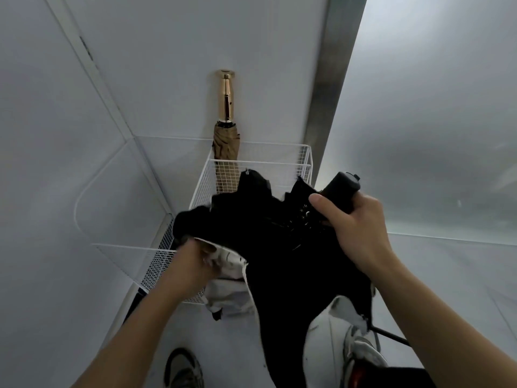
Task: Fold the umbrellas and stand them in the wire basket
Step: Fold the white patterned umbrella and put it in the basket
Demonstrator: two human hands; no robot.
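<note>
Slanting up-right, black umbrella (279, 261); right hand (355, 228) round handle (342, 191), left hand (193, 261) seemingly clutching canopy (240, 217).

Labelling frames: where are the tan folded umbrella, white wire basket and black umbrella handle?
Tan folded umbrella (226, 144): head view, canopy.
White wire basket (282, 170): head view, far wall.
Black umbrella handle (342, 189): head view, top end.

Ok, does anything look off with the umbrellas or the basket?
Only the black umbrella: its canopy hangs loose and bunched between the left hand and right hand, pale side showing, not yet folded. The tan umbrella stands tidy in the far corner of the wire basket. No damage visible.
</note>
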